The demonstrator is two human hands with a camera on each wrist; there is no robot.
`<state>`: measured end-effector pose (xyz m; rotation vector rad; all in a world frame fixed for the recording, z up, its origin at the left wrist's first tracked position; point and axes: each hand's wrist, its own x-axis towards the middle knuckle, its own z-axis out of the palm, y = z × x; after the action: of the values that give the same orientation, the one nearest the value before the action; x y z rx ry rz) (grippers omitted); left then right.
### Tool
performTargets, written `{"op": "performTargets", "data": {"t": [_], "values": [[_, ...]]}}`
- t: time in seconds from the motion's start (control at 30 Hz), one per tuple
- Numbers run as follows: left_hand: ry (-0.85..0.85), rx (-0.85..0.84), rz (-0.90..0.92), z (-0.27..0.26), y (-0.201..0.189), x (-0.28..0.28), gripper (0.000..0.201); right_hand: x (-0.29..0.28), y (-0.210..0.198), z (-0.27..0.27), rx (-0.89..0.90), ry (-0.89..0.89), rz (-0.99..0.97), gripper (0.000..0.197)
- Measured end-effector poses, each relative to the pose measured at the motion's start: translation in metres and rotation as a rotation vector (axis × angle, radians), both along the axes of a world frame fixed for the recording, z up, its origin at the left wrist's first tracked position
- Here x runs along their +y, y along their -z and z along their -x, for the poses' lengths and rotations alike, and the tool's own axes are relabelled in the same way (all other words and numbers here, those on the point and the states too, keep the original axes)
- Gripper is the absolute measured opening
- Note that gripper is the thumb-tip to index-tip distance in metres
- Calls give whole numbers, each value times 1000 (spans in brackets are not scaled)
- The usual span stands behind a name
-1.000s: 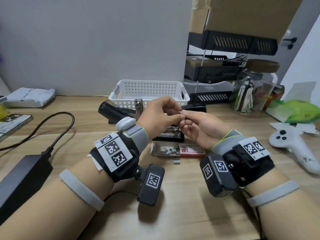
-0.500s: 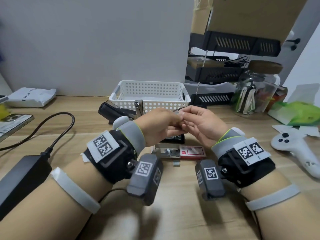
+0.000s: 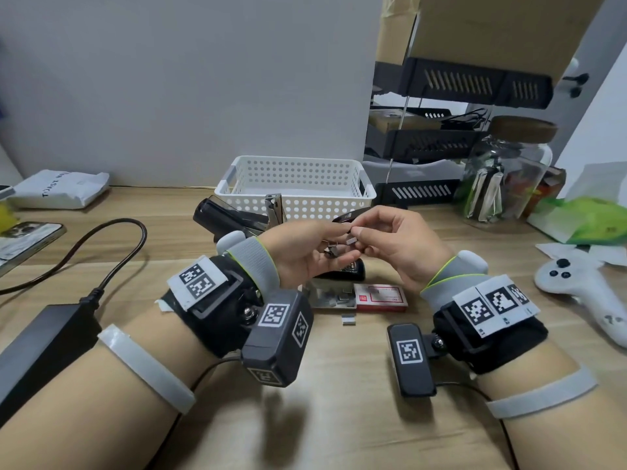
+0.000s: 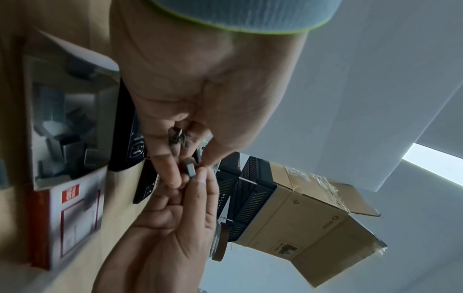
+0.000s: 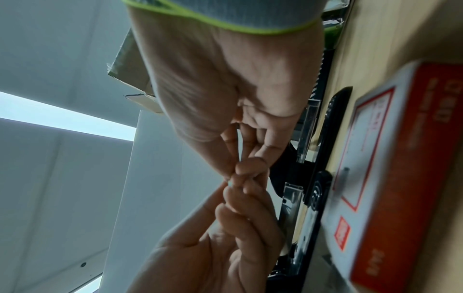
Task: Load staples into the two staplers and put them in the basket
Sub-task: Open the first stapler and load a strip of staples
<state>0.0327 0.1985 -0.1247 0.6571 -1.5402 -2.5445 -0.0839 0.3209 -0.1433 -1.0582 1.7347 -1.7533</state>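
Note:
Above the desk my left hand [image 3: 334, 244] and right hand [image 3: 358, 236] meet fingertip to fingertip. The right one pinches a short staple strip [image 3: 351, 239], also seen at the fingertips as the staple strip [image 4: 191, 168]. A small clump of staples [image 4: 179, 136] lies in the curled fingers of the left. One black stapler [image 3: 230, 217] lies open left of the hands, its metal magazine upright. The second stapler [image 3: 344, 271] sits open under the hands, mostly hidden. The white basket [image 3: 295, 195] stands behind, with nothing seen inside.
A red staple box [image 3: 380, 296] and its tray of staples [image 3: 330, 296] lie just in front of the hands, with a loose staple piece [image 3: 348, 319] nearby. A black power brick [image 3: 44, 337] and cable are at left, a white controller [image 3: 576, 293] and jar [image 3: 505, 178] at right.
Both hands stayed together over the second stapler. The left wrist has rolled so its palm faces up more, and the right hand now pinches a short strip at the left fingertips.

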Motion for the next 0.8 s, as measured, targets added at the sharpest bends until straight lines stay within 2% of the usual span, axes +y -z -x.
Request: {"op": "performTargets", "data": {"t": [0.17,0.33,0.5,0.63,0.8], "values": [[-7,26,29,0,3,-1,30,1,3,0,-35,-25,37,9],[16,40,79,-3,2,-3,17,2,2,-1,-29,-36,52,10],[-35,-27,224,-6,2,-8,27,3,2,-1,-38,-67,43,8],[-12,-73,269,-8,0,-9,14,4,0,0,-4,-87,14,11],[14,-105,252,-9,-5,-7,6,5,1,3,42,-99,-3,17]]}}
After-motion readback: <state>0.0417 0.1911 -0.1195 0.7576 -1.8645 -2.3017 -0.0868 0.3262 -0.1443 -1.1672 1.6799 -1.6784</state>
